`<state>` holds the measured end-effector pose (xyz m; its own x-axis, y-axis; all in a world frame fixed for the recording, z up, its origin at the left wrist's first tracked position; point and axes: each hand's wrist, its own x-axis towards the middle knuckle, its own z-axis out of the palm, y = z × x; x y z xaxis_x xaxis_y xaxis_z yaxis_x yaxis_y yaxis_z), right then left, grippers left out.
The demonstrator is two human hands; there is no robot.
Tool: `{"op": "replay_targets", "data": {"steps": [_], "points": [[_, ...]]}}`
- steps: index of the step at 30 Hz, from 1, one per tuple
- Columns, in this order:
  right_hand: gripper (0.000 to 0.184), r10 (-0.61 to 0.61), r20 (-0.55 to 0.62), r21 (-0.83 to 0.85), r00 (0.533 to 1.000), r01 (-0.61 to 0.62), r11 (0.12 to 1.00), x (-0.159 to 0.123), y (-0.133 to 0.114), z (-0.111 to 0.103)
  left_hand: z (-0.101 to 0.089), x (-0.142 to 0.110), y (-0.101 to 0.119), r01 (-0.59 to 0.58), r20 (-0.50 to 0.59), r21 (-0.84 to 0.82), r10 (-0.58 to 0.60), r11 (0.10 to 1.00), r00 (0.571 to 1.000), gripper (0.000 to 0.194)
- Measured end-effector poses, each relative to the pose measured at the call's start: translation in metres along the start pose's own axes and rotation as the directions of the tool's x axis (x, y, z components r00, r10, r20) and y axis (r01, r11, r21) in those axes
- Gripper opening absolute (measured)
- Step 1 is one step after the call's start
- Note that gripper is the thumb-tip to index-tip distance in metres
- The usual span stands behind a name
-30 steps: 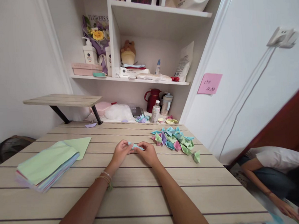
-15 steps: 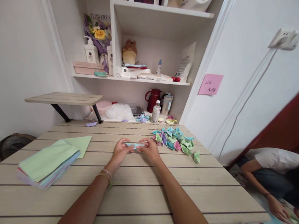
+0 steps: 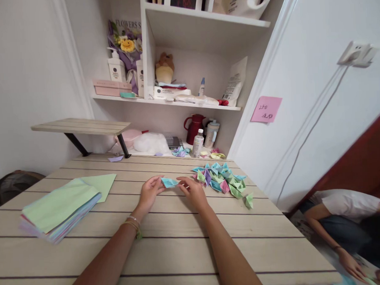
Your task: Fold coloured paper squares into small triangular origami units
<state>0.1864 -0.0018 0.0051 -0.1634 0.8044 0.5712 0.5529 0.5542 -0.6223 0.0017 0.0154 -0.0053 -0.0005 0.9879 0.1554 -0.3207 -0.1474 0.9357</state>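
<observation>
A small light-blue paper boat (image 3: 169, 183) is held just above the middle of the table, its folded shape now spread out. My left hand (image 3: 150, 191) pinches the boat's left end between thumb and fingers. At the opposite tip, the curled fingers of my right hand (image 3: 192, 190) close on the boat's right end. Right of that hand lies a cluster of folded paper boats (image 3: 219, 177) in blue, green, pink and purple. A stack of coloured paper sheets (image 3: 60, 202), pale green on top, rests on the table to the left.
A raised wooden shelf (image 3: 82, 125) on black legs stands at the table's back left. Behind the table are a clear bottle (image 3: 198, 143), a red jug (image 3: 195, 129) and a plastic bag (image 3: 152, 143). Another person (image 3: 348, 228) crouches at lower right.
The blue paper was a narrow strip between both hands' fingers; it now shows as an opened boat shape. My hands have moved slightly apart.
</observation>
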Motion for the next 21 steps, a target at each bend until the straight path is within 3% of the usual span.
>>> {"op": "replay_targets", "data": {"steps": [5,7,9,11,13,15,17,19,21], "points": [[0.019,-0.081,0.048,-0.087,0.996,0.085,0.993,-0.001,-0.002,0.000,0.002,0.000,0.000,0.012,0.017,0.008,-0.012,1.000,1.000,0.042],[0.019,-0.054,-0.014,-0.096,0.998,0.052,0.994,0.000,0.001,-0.003,0.001,0.000,0.001,0.018,0.011,0.004,-0.018,1.000,1.000,0.043],[0.020,0.008,-0.166,-0.117,0.986,-0.028,0.993,0.001,0.006,-0.011,0.001,-0.001,0.002,0.011,-0.001,-0.003,-0.011,1.000,1.000,0.043],[0.024,0.098,-0.368,-0.153,0.925,-0.164,0.975,0.001,0.013,-0.023,-0.001,-0.001,0.002,-0.008,-0.015,0.001,0.008,1.000,1.000,0.042],[0.027,0.180,-0.543,-0.175,0.820,-0.320,0.931,0.000,0.021,-0.037,-0.002,-0.001,0.000,-0.031,-0.025,0.010,0.032,0.999,0.999,0.039],[0.031,0.250,-0.650,-0.167,0.717,-0.456,0.874,-0.004,0.030,-0.049,-0.003,0.001,-0.004,-0.053,-0.026,0.010,0.053,0.999,0.998,0.034],[0.035,0.313,-0.688,-0.158,0.654,-0.557,0.815,-0.008,0.039,-0.057,-0.005,0.003,-0.009,-0.081,-0.023,0.009,0.081,0.997,0.996,0.028],[0.040,0.336,-0.679,-0.178,0.653,-0.590,0.787,-0.011,0.045,-0.061,-0.007,0.006,-0.013,-0.124,-0.015,0.034,0.124,0.992,0.992,0.024],[0.045,0.276,-0.644,-0.246,0.713,-0.535,0.808,-0.012,0.047,-0.060,-0.010,0.008,-0.016,-0.167,-0.018,0.123,0.171,0.978,0.985,0.027]]}}
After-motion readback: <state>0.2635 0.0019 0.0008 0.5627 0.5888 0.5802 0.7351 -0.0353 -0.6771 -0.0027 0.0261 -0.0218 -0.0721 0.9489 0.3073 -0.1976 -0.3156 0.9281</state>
